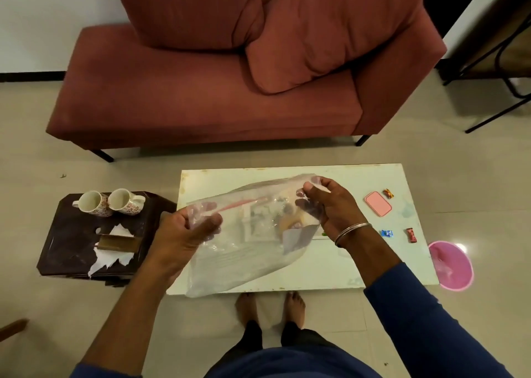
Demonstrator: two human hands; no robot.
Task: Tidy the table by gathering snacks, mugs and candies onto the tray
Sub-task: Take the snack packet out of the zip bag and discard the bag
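Both hands hold a clear plastic bag [244, 251] over the white table [359, 268]. My left hand [189, 228] grips its left edge; my right hand [327, 205] pinches its upper right edge. Things seen through the bag are blurred. Three wrapped candies lie on the table's right side: a red-yellow one [388, 193], a blue one [387, 233] and a red one [411, 235]. A pink box [378, 204] lies near them. Two floral mugs [93, 203] [125, 201] stand on a dark tray-like stand [71, 242] left of the table.
Torn white paper [109, 258] and a brown cardboard box [117, 242] lie on the dark stand. A pink bin [451, 265] stands on the floor at the table's right edge. A red sofa [207, 96] is behind the table. My bare feet [270, 308] are at the near edge.
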